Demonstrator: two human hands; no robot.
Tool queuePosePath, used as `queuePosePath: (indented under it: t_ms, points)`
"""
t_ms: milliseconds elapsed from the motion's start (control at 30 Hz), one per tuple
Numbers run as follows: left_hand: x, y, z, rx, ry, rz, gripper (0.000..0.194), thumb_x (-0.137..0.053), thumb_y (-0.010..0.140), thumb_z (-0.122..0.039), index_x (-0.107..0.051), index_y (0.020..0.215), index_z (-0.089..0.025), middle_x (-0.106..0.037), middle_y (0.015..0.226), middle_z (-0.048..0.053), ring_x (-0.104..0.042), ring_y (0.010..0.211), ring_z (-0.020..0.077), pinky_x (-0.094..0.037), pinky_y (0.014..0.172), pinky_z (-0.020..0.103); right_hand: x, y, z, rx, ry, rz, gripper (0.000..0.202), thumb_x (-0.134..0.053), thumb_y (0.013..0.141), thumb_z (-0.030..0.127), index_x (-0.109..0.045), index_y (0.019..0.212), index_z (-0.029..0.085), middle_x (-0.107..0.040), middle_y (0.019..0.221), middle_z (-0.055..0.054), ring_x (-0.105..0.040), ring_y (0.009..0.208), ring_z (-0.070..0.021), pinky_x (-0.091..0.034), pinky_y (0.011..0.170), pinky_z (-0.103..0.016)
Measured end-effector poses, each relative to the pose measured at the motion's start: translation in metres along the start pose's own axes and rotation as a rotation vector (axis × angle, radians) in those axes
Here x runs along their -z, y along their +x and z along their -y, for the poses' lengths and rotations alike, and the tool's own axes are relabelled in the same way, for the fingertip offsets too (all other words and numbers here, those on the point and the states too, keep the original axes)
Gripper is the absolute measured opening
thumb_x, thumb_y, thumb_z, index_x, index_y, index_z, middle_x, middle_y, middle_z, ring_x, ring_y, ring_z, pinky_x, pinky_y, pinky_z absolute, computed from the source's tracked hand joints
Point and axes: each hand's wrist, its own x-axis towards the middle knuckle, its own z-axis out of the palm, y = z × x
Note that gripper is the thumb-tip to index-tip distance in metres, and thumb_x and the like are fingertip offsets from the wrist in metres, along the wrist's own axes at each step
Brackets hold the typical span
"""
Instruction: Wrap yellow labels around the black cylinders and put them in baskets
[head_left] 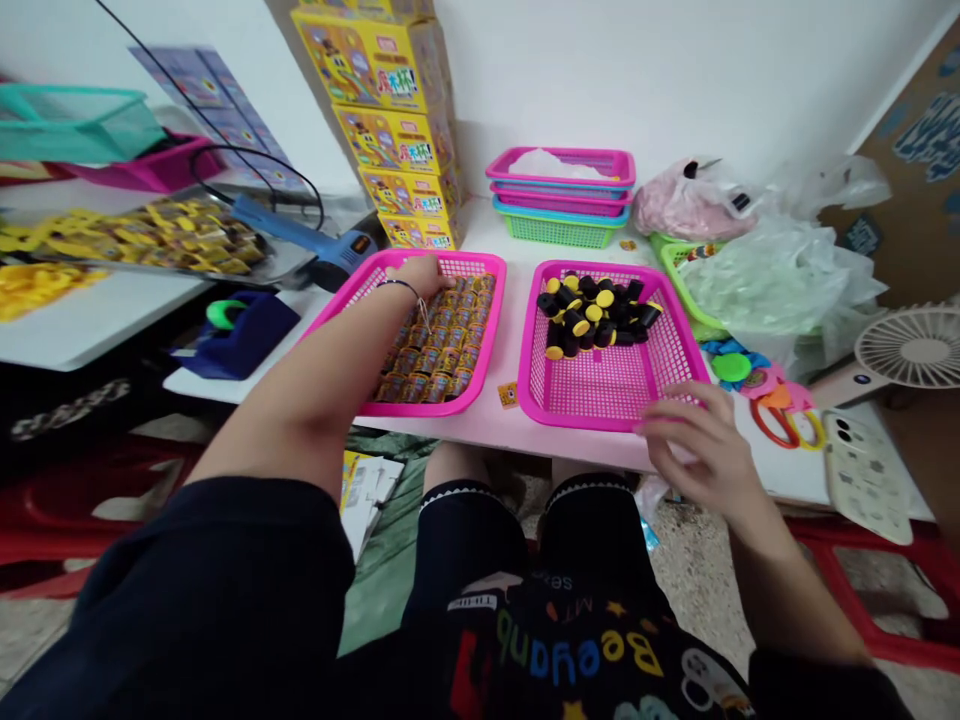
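A pink basket [491, 345] on the left holds rows of small wrapped cups [450, 335]. Over its back part reaches my left hand [420, 275], fingers among the cups; whether they grip one is hidden. To the right, a second pink basket [529, 385] has a pile of black and yellow pieces [592, 312] toward its back. My right hand [697, 445] is at that basket's front right corner, fingers apart and slightly curled, with nothing in them. A small orange card [508, 395] lies between the baskets.
Yellow boxes [416, 145] and nested baskets [562, 195] stand behind. At left are a blue heat gun [300, 230] and a tape dispenser [244, 335]. Plastic bags [772, 270], scissors [780, 422], a phone [866, 475] and a small fan [919, 348] are on the right.
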Motion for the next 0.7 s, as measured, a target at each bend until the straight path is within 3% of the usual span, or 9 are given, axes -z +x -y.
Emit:
queuePosePath:
  t_ms: [67,167,200,267,333,400,467,567,700]
  points:
    - [0.008,-0.015,-0.016,0.093,0.026,0.002,0.067,-0.048,0.099,-0.072,-0.062,0.123,-0.011,-0.075,0.11,0.015,-0.063,0.115,0.0333,-0.049,0.098,0.052,-0.012,0.036,-0.023,-0.047,0.005,0.059,0.016,-0.065,0.093,0.018,-0.073,0.101,0.029,-0.079,0.101,-0.003,-0.069,0.11,-0.0283,-0.051,0.1,-0.051]
    - [0.029,-0.061,-0.05,0.022,0.063,-0.11,0.049,-0.038,0.108,-0.044,-0.056,0.137,-0.01,-0.063,0.139,0.025,-0.057,0.131,0.0403,-0.046,0.104,0.056,-0.041,0.092,-0.057,-0.218,0.021,0.369,0.019,-0.061,0.095,0.025,-0.072,0.11,0.022,-0.078,0.11,-0.009,-0.071,0.101,-0.0258,-0.055,0.092,-0.043]
    - [0.036,-0.083,-0.061,-0.053,0.074,-0.147,0.044,-0.037,0.108,-0.036,-0.06,0.134,-0.009,-0.063,0.138,0.025,-0.059,0.13,0.0398,-0.048,0.103,0.054,-0.052,0.108,-0.066,-0.312,-0.024,0.459,0.023,-0.061,0.095,0.028,-0.07,0.114,0.019,-0.077,0.111,-0.012,-0.071,0.098,-0.0262,-0.055,0.088,-0.041]
    - [0.045,-0.137,-0.082,-0.208,0.044,-0.113,0.035,-0.038,0.104,-0.025,-0.067,0.116,-0.009,-0.073,0.112,0.019,-0.07,0.108,0.0317,-0.053,0.097,0.044,-0.074,0.13,-0.076,-0.46,-0.139,0.605,0.04,-0.064,0.094,0.035,-0.062,0.127,0.012,-0.075,0.113,-0.018,-0.071,0.097,-0.0286,-0.053,0.081,-0.04]
    - [0.042,-0.192,-0.097,-0.327,-0.077,0.045,0.028,-0.043,0.101,-0.025,-0.069,0.105,-0.014,-0.073,0.085,0.009,-0.072,0.078,0.0231,-0.057,0.081,0.035,-0.092,0.141,-0.078,-0.512,-0.209,0.706,0.05,-0.068,0.092,0.034,-0.056,0.134,0.008,-0.075,0.11,-0.019,-0.071,0.094,-0.0297,-0.051,0.075,-0.038]
    - [0.023,-0.236,-0.105,-0.453,-0.173,0.194,0.025,-0.045,0.1,-0.02,-0.069,0.104,-0.015,-0.071,0.077,0.005,-0.071,0.069,0.0199,-0.058,0.074,0.032,-0.101,0.144,-0.075,-0.512,-0.225,0.75,0.048,-0.068,0.088,0.024,-0.057,0.133,0.009,-0.075,0.107,-0.018,-0.07,0.091,-0.029,-0.049,0.072,-0.036]
    - [-0.006,-0.259,-0.109,-0.56,-0.173,0.19,0.027,-0.043,0.101,-0.015,-0.069,0.109,-0.013,-0.077,0.095,0.011,-0.077,0.09,0.0238,-0.061,0.086,0.035,-0.099,0.145,-0.068,-0.501,-0.223,0.761,0.043,-0.067,0.084,0.017,-0.061,0.127,0.012,-0.075,0.107,-0.017,-0.069,0.091,-0.0285,-0.047,0.071,-0.035]
    - [-0.054,-0.259,-0.109,-0.58,-0.049,0.038,0.035,-0.041,0.102,-0.011,-0.065,0.127,-0.006,-0.068,0.139,0.024,-0.06,0.14,0.0327,-0.05,0.117,0.048,-0.077,0.142,-0.053,-0.478,-0.181,0.673,0.037,-0.068,0.081,0.018,-0.066,0.118,0.015,-0.074,0.107,-0.014,-0.068,0.094,-0.0274,-0.047,0.075,-0.035]
    - [-0.094,-0.241,-0.111,-0.439,0.04,-0.047,0.057,-0.052,0.105,-0.042,-0.054,0.146,-0.002,-0.053,0.155,0.032,-0.036,0.157,0.0428,-0.035,0.127,0.064,-0.033,0.114,-0.022,-0.464,0.138,0.382,0.029,-0.068,0.079,0.02,-0.067,0.109,0.019,-0.072,0.089,-0.004,-0.065,0.076,-0.0188,-0.052,0.072,-0.033]
